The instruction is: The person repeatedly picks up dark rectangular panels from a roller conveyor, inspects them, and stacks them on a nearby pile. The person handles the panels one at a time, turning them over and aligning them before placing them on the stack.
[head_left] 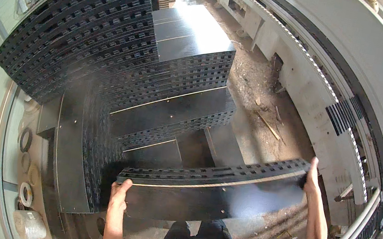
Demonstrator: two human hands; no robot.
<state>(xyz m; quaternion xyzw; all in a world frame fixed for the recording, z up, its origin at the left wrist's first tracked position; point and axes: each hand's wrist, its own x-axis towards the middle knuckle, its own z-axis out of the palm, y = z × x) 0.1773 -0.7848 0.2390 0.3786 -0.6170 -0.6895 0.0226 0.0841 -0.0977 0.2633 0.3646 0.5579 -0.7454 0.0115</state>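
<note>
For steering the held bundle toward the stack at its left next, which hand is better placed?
Probably the left hand: it grips the end of the black bundle nearest that stack, while the right hand holds the far end, toward the pale machine.

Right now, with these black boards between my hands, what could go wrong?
Your left hand and right hand hold the black boards at their ends, so inner ones might slip. If the load swings, it could bump the stacked boards just ahead. The wood scrap on the floor might trip you if you step there.
</note>
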